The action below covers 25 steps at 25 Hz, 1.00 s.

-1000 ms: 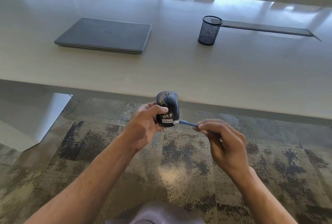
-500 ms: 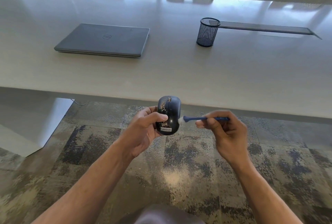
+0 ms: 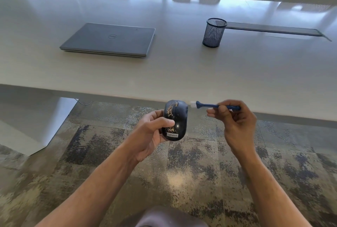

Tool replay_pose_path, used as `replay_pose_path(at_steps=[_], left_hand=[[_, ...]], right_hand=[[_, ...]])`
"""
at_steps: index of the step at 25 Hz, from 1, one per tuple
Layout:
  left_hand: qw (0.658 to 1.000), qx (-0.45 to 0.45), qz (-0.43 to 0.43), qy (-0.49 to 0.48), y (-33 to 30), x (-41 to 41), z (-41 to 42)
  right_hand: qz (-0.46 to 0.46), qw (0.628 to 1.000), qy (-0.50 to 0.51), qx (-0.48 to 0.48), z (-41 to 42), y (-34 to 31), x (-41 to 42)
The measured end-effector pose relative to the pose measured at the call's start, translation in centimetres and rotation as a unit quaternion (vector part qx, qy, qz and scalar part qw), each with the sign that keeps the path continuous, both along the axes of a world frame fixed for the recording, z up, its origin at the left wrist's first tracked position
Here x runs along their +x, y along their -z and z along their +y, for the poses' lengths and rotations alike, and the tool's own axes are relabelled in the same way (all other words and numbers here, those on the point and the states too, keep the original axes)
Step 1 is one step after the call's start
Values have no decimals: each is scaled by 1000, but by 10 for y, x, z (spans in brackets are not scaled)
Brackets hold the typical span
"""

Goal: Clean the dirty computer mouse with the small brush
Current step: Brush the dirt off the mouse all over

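L hand (image 3: pixel 151 132) grips the mouse (image 3: pixel 175 120) from its left side, thumb curled over the top, held in the air over the carpet (image 3: pixel 182 172), just short of the table (image 3: pixel 164 73) edge. R hand (image 3: pixel 235 119) pinches the brush (image 3: pixel 213 105) handle w/ curled fingers. Brush lies roughly level, long axis left-right, white bristles pointing at the mouse's far right corner; a small gap shows betw. bristle tip and shell, so not touching. Mouse's long axis runs near-far, wheel end away from the person, so brush sits about crosswise to it. Tan grit streaks the left half and the middle, i.e. the side further from the brush; my guess is the next stroke has to reach across the top, and the L hand may need to tilt the shell toward the bristles.

Writing: white label at near end of mouse reads "Lenovo". Farther off, closed laptop (image 3: pixel 109 40) w/ "Dell" logo on lid, then a mesh cup (image 3: pixel 213 32) to the right; nothing readable on it.
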State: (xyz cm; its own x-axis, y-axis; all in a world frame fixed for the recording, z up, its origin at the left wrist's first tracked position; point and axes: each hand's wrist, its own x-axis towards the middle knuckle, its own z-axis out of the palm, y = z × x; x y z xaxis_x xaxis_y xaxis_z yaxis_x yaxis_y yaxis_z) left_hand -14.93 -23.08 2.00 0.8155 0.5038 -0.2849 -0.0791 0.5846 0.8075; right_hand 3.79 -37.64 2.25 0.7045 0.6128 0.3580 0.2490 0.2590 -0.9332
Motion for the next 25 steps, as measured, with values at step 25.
replay_pose_path(at_steps=[25], left_hand=[[998, -12, 32, -46, 8, 13, 4]], right_hand=[[-554, 833, -11, 1, -15, 17, -78]])
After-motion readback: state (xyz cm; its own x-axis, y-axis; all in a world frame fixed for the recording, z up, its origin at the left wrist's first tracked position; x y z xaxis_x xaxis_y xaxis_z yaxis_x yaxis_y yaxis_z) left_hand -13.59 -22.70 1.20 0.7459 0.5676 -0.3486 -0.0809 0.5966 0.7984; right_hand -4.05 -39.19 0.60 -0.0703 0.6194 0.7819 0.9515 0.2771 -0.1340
